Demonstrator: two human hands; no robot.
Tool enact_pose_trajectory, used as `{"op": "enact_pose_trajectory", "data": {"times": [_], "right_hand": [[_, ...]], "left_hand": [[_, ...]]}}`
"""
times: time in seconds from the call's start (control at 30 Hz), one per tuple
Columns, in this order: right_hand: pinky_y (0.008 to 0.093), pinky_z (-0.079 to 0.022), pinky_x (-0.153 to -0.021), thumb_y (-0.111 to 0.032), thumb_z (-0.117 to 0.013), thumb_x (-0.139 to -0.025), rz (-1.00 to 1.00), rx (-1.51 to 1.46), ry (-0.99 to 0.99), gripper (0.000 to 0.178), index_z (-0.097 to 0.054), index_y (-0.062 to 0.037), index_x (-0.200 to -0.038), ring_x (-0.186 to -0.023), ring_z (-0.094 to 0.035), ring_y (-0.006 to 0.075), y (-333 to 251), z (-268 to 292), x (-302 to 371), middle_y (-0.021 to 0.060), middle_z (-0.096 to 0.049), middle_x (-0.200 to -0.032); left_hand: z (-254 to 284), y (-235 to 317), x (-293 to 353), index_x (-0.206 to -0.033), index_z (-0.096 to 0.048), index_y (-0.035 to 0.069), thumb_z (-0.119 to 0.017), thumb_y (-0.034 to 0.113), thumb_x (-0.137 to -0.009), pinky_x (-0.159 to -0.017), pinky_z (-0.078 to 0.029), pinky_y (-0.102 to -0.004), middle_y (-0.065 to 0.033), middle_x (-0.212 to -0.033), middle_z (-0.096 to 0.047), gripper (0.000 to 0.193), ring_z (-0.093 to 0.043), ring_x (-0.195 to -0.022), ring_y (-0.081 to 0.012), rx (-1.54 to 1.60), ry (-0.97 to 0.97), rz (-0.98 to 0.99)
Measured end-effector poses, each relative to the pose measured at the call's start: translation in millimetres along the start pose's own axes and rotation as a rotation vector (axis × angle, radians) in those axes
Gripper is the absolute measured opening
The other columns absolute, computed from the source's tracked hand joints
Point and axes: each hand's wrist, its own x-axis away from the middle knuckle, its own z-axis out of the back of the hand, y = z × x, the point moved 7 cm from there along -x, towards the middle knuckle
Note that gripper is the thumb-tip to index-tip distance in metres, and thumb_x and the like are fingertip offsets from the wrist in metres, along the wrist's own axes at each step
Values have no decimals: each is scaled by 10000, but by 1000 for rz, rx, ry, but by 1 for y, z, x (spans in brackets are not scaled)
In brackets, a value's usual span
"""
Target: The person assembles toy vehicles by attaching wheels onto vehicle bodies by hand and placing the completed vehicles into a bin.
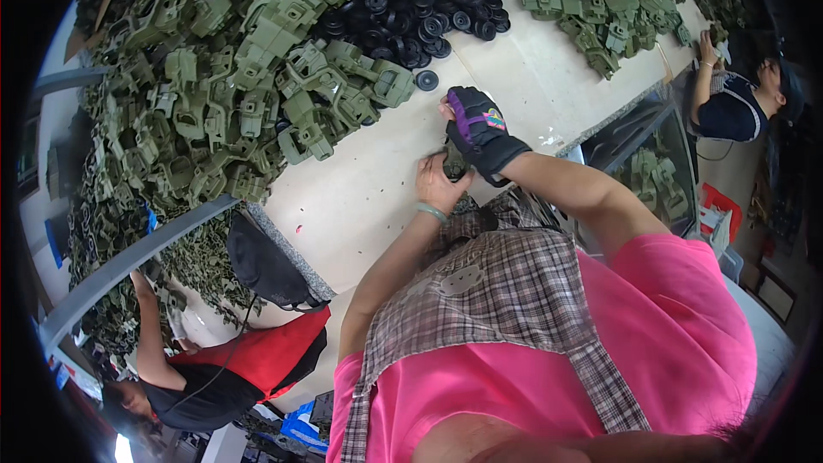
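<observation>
OK, nearest is the plaid apron [514,300] over a pink shirt [677,309]. Left hand [441,182] is bare, thumb and fingers curled round a dark olive-green part [455,166] near the tabletop's [351,214] close edge; exact shape hidden. Right hand [478,133], in a black-and-purple fingerless glove, sits curled just beyond; can't tell what its fingers grip. Farther out: one loose black wheel [427,80], then a black wheel heap [411,21], olive-green toy vehicle bodies [257,60] piled alongside. Co-worker [729,103] far right.
</observation>
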Motion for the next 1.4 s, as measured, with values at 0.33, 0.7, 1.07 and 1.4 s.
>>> {"op": "enact_pose_trajectory", "data": {"times": [0.33, 0.7, 1.07, 1.4], "right_hand": [[502, -528, -912, -185, -674, -810, 427, 235, -122, 351, -682, -77, -1144, -1028, -672, 381, -30, 24, -56, 194, -707, -1074], [486, -521, -906, -133, -742, -770, 450, 423, -354, 294, -679, -114, -1056, -1068, -657, 362, 15, 6, -40, 139, -691, -1110], [466, -526, -933, -183, -820, -819, 398, -130, -419, 524, -648, -84, -1304, -1075, -632, 400, 40, 89, 54, 173, -660, -1159], [499, -498, -989, -369, -768, -848, 578, 142, -531, 538, -661, -109, -1307, -1177, -618, 403, 30, 64, 55, 194, -666, -1226]], "left_hand": [[-28, 13, 55, -1502, -415, 37, -808, 435, -914, -1100, -443, -406, -196, -1518, -483, 811, -464, -1412, -287, 947, -305, 855], [64, 72, -11, -1494, -483, 199, -907, 211, -724, -1177, -273, -658, -143, -1632, -304, 879, -260, -1532, -394, -538, -144, -394], [30, 39, 1, -1327, -636, 245, -887, 410, -739, -1014, -369, -543, -120, -1403, -490, 660, -497, -1253, -332, -613, -119, -105], [28, 39, 1, -1320, -638, 237, -890, 388, -741, -1017, -365, -543, -126, -1411, -489, 649, -501, -1254, -328, -588, -117, -99]]}}
